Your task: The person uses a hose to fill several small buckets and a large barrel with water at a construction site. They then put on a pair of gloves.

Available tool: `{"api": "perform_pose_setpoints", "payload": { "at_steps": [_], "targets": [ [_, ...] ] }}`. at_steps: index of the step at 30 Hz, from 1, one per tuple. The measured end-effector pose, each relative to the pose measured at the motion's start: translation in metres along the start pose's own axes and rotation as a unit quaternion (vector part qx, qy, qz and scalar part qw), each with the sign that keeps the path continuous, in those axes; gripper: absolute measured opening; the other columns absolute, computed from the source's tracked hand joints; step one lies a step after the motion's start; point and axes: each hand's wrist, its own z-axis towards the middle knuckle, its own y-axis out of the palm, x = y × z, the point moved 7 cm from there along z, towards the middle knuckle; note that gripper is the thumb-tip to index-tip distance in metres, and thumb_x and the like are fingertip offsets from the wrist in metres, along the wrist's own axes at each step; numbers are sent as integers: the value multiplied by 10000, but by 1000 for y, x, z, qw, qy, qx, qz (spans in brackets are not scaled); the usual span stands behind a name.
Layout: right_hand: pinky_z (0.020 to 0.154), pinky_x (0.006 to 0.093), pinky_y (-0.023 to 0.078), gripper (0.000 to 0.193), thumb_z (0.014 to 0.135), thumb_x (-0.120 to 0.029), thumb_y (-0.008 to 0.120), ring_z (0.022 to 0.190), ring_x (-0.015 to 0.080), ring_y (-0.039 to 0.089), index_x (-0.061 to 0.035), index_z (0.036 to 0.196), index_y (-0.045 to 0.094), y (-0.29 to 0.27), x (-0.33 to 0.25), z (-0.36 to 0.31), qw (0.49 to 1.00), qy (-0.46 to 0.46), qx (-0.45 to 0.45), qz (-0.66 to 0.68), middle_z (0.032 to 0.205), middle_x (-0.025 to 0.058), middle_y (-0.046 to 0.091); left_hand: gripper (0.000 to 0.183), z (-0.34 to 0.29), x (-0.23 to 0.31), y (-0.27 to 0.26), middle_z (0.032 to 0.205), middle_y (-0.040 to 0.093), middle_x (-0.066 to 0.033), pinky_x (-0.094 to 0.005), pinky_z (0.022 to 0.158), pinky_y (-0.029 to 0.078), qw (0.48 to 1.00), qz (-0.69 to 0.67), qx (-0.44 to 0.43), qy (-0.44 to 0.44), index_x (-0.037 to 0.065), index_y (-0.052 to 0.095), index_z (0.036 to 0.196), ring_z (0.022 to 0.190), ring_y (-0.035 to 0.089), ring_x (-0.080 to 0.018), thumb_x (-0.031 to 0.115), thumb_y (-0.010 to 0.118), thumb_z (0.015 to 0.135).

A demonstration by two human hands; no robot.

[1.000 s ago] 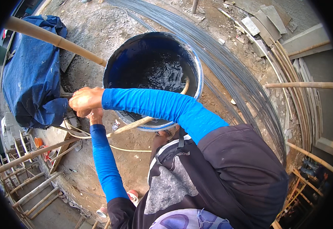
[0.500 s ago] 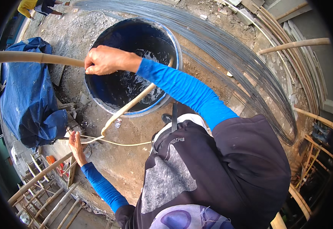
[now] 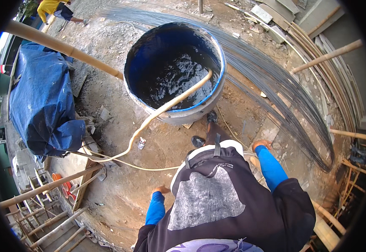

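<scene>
A large blue drum (image 3: pixel 223 77) holds dark rippling water (image 3: pixel 170 80) and stands in front of me. A pale hose (image 3: pixel 166 107) hooks over its near rim, with its end above the water, and trails down to the ground at left. My left hand (image 3: pixel 160 191) hangs low beside my left hip, fingers apart and holding nothing. On the other side, my right hand (image 3: pixel 262 145) is held out from my hip, its fingers loosely spread with nothing seen in them. Both hands are away from the drum and hose.
A bamboo pole (image 3: pixel 74 52) slants to the drum's left side. Bundled steel rods (image 3: pixel 271 84) curve along the right. Blue tarpaulin (image 3: pixel 44 105) covers a heap at left, above bamboo scaffolding (image 3: pixel 50 187) and orange buckets (image 3: pixel 65 187). Someone in a yellow shirt (image 3: pixel 48 6) is at the far left.
My right hand has left the drum's left rim by the bamboo pole and dropped to my right side. My left hand has drawn in toward my hip. The view has shifted.
</scene>
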Motion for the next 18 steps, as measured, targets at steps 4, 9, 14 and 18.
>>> {"api": "perform_pose_setpoints", "payload": {
  "at_steps": [4, 9, 14, 18],
  "targets": [
    [914, 442, 589, 478, 927, -296, 621, 1052, 391, 716, 51, 1251, 667, 68, 164, 29, 998, 49, -26, 43, 1342, 354, 591, 708, 66, 29, 31, 1393, 611, -203, -489, 1074, 475, 976, -92, 18, 198, 90, 572, 1432, 1308, 573, -395, 558, 676, 912],
    [839, 461, 566, 428, 805, -244, 694, 923, 410, 733, 108, 1047, 714, 104, 174, 35, 988, -49, 73, -130, 1047, 337, 706, 506, 30, 116, -19, 1101, 760, -203, -427, 935, 558, 951, -73, 103, 281, 117, 699, 1316, 1049, 732, -377, 454, 696, 940],
    [779, 337, 563, 533, 1027, -333, 620, 1012, 211, 712, 11, 1430, 558, 4, -30, -48, 896, -299, -45, 324, 1170, 139, 730, 541, -102, 234, -126, 1199, 722, -227, -459, 968, 541, 905, 25, 154, 395, 98, 669, 1337, 1131, 692, -385, 479, 647, 953],
    [698, 339, 643, 610, 1057, -427, 557, 973, 278, 753, 75, 1403, 529, -83, -110, -180, 809, -476, -223, 263, 1152, 230, 729, 503, -232, 270, -197, 1245, 696, -236, -446, 973, 534, 811, -75, 277, 510, 48, 655, 1336, 1150, 680, -363, 429, 583, 1016]
  ]
}}
